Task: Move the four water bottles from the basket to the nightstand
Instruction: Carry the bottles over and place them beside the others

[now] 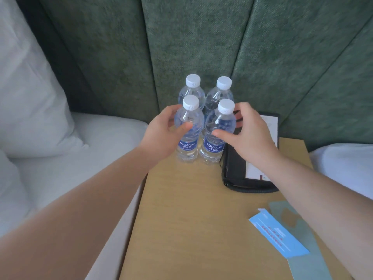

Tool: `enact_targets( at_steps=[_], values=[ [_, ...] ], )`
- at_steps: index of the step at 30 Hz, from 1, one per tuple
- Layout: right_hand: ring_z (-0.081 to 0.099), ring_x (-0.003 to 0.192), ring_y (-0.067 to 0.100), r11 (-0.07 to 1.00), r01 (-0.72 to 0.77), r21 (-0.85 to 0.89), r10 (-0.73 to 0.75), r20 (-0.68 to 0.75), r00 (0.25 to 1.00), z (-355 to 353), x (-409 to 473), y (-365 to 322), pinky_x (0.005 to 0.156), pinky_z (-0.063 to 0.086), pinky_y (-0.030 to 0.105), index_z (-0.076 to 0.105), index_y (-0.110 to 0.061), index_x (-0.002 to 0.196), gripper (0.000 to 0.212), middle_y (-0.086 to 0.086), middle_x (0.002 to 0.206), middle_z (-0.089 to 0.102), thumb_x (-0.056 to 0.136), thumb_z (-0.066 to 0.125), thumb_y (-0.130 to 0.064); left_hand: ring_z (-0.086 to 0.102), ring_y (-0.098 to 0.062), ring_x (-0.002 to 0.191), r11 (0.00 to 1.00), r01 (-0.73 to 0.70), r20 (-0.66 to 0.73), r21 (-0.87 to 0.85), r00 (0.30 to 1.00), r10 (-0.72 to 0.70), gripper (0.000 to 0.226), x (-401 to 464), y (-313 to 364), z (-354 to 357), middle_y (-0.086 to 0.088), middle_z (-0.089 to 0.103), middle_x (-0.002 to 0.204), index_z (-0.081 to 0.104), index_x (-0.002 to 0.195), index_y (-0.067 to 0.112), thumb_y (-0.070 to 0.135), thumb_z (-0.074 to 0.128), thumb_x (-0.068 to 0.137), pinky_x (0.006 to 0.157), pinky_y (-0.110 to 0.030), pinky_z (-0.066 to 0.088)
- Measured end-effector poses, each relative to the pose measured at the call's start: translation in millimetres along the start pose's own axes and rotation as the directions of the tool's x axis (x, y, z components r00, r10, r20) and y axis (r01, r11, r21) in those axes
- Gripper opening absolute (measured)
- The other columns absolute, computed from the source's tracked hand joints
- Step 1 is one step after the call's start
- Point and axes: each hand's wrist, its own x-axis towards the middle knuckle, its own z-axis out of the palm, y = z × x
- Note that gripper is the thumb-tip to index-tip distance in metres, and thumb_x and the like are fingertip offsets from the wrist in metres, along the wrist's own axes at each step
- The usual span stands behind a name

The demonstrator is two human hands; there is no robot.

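Observation:
Four clear water bottles with white caps and blue labels stand upright in a tight square at the back of the wooden nightstand [181, 209]. My left hand [161, 130] wraps the front left bottle [188, 138], thumb on its front and fingers behind. My right hand [250, 134] curls around the front right bottle [217, 138] in the same way. The back left bottle [191, 91] and back right bottle [221, 93] stand untouched right behind them. No basket is in view.
A black folder with a white card [242, 174] lies right of the bottles, partly under my right forearm. A blue leaflet [278, 233] and a pale green card [302, 259] lie at the front right. White bedding [60, 158] lies left, a green padded headboard [191, 37] behind.

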Motion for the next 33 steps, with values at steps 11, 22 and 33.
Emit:
enact_targets(
  at_steps=[11, 22, 33],
  values=[
    [0.057, 0.092, -0.013, 0.952, -0.154, 0.264, 0.176, -0.061, 0.983, -11.4, 8.0, 8.0, 0.079, 0.042, 0.006, 0.045, -0.033, 0.136, 0.048, -0.01, 0.122, 0.057, 0.09, 0.056, -0.041, 0.06, -0.003, 0.112, 0.97, 0.091, -0.001, -0.227, 0.996, -0.094, 0.066, 8.5, 2.4, -12.5, 0.013, 0.062, 0.127, 0.049, 0.137, 0.04, 0.057, 0.065, 0.075, 0.094, -0.032, 0.05],
    [0.07, 0.066, 0.009, 0.725, -0.449, 0.522, 0.323, 0.318, 0.892, -23.3, 79.7, 9.6, 0.054, 0.052, 0.016, 0.057, -0.018, 0.12, 0.035, 0.011, 0.091, 0.07, 0.087, 0.065, -0.009, 0.066, -0.006, 0.054, 0.856, 0.315, 0.119, -0.41, 0.949, -0.293, 0.033, 75.6, 10.5, -9.0, 0.004, 0.073, 0.068, 0.065, 0.121, 0.007, 0.018, 0.066, 0.09, 0.053, -0.022, 0.053],
    [0.065, 0.101, 0.013, 0.784, -0.372, 0.497, 0.333, 0.17, 0.928, -23.2, 62.3, 12.5, 0.091, 0.053, 0.036, 0.057, -0.025, 0.113, 0.022, 0.0, 0.111, 0.065, 0.092, 0.056, -0.031, 0.071, -0.015, 0.09, 0.903, 0.308, 0.041, -0.298, 0.95, -0.31, 0.044, 60.7, 11.6, -17.9, -0.003, 0.072, 0.101, 0.059, 0.121, 0.016, 0.047, 0.059, 0.091, 0.078, -0.037, 0.059]
  ],
)
